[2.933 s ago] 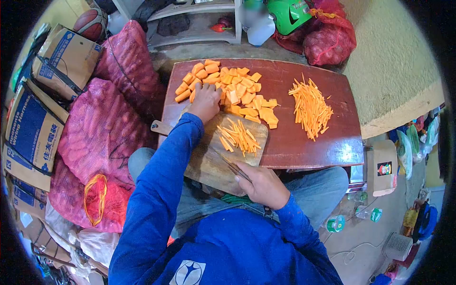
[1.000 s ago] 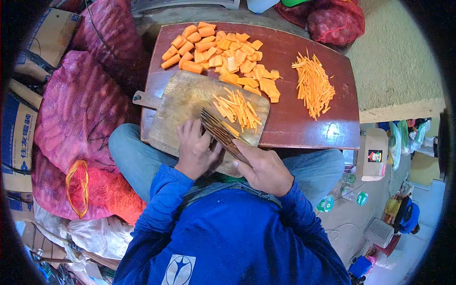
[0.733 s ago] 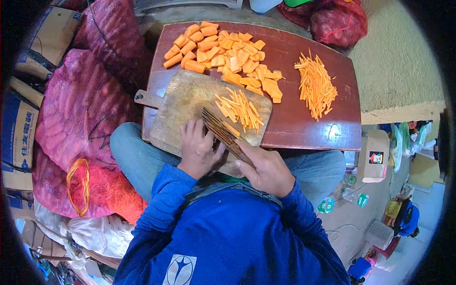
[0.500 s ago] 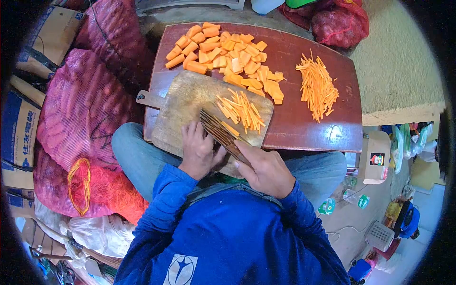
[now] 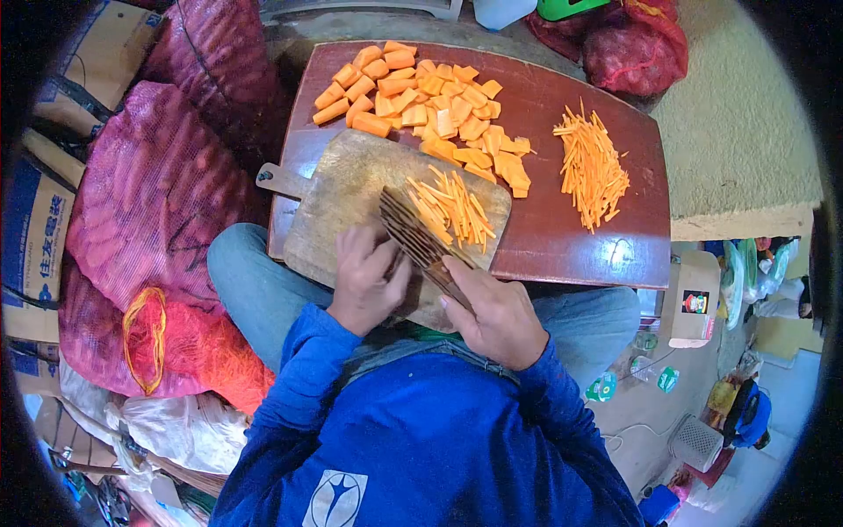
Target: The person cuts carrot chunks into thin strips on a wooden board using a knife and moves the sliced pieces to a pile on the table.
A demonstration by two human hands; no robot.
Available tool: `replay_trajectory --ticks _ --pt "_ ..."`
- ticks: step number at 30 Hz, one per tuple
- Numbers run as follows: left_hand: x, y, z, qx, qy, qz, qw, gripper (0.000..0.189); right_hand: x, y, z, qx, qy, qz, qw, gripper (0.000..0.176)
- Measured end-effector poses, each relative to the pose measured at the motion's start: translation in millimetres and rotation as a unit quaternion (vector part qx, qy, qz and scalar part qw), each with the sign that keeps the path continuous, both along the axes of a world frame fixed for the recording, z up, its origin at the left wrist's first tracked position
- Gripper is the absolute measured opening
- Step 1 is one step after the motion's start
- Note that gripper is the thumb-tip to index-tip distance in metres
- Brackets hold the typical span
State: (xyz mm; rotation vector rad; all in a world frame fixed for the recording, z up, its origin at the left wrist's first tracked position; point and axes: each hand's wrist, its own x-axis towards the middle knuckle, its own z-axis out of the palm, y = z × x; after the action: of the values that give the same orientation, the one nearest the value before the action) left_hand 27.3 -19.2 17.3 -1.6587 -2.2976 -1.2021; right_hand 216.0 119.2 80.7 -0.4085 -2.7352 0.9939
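Observation:
A wooden cutting board lies across the near edge of a dark red table and over my lap. My right hand grips the handle of a knife whose flat blade lies angled on the board. My left hand rests beside the blade, fingers curled against it; whether a carrot piece is under them is hidden. A small heap of carrot sticks lies on the board just right of the blade.
Carrot chunks and slices are piled at the table's far left, and a larger heap of carrot sticks lies at its right. Red mesh sacks and cardboard boxes crowd my left. A ledge and floor clutter lie to the right.
My left hand came back from the carrot pile to the board beside the knife. Over the last second both hands and the knife have shifted only slightly on the board.

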Motion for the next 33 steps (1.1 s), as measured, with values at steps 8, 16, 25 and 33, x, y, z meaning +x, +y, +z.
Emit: replay_trajectory --ticks 8,16,25,33 --pt "-29 23 48 0.050 -0.078 0.024 0.995 0.039 3 9 3 0.125 -0.033 0.049 0.990 0.057" --pt "-44 76 26 -0.085 0.087 -0.040 0.992 0.056 6 6 -4 0.198 -0.023 0.058 0.978 0.057" --pt "-48 69 33 -0.057 0.053 -0.108 0.991 0.056 3 8 1 0.202 -0.024 0.081 0.976 0.056" --pt "-49 89 27 -0.073 0.160 -0.090 0.980 0.051 3 6 3 0.222 -0.023 0.089 0.971 0.055"
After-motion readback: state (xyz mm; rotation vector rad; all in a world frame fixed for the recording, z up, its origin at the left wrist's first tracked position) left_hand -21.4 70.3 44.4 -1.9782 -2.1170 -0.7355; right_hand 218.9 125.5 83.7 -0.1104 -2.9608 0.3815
